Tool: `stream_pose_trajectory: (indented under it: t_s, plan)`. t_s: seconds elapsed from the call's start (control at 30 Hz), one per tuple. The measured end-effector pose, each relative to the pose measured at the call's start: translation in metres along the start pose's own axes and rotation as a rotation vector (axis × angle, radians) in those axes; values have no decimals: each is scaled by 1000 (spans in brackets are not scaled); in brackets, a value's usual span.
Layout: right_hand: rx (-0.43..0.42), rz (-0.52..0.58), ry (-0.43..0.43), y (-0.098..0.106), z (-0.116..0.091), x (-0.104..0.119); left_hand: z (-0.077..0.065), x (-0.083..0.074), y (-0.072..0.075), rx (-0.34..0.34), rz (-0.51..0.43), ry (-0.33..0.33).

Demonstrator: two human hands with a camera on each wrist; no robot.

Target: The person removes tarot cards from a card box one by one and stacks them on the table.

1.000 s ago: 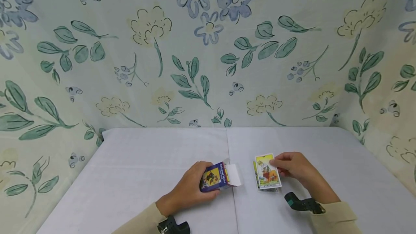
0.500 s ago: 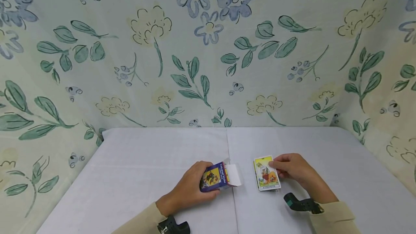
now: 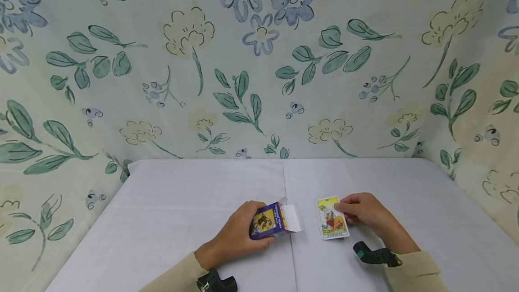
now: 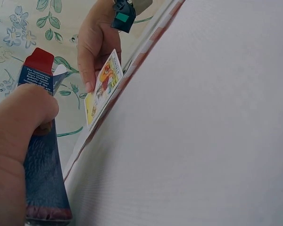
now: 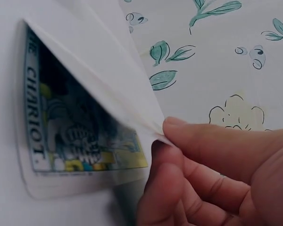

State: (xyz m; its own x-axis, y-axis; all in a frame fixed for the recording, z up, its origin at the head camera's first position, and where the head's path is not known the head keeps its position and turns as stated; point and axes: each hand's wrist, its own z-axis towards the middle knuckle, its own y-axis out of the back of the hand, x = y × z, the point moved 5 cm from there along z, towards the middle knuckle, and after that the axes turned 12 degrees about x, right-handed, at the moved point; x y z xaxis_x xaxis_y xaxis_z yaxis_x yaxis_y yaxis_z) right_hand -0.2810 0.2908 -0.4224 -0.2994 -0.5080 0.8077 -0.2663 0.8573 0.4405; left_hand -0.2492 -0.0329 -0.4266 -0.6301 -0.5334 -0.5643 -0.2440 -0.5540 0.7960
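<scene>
My left hand [image 3: 237, 233] grips a blue and yellow tarot card box [image 3: 265, 223], its white end flap hanging out to the right. In the left wrist view the box [image 4: 45, 174] shows a dark blue side and a red flap. My right hand [image 3: 366, 211] pinches the right edge of a Strength tarot card [image 3: 331, 221] between thumb and fingers. The right wrist view shows that card tilted over another tarot card, The Chariot [image 5: 80, 136], which lies below it with its lower part showing. In the head view the Strength card hides nearly all of it.
A white cloth covers the table [image 3: 182, 206], with a crease running down its middle. Behind it hangs a floral curtain [image 3: 251, 80], which also closes in both sides. Black camera mounts sit on both wrists.
My right hand has moved slightly down and left with the Strength card, which now covers the cards beneath it more fully. The left hand and box have stayed put.
</scene>
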Motion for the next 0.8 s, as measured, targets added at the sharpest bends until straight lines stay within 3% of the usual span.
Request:
stream_pose_trajectory:
  t_s: [0.8]
  plan:
    - [-57, -75, -18, -4, -2, 3, 0, 1, -1, 2, 10, 10]
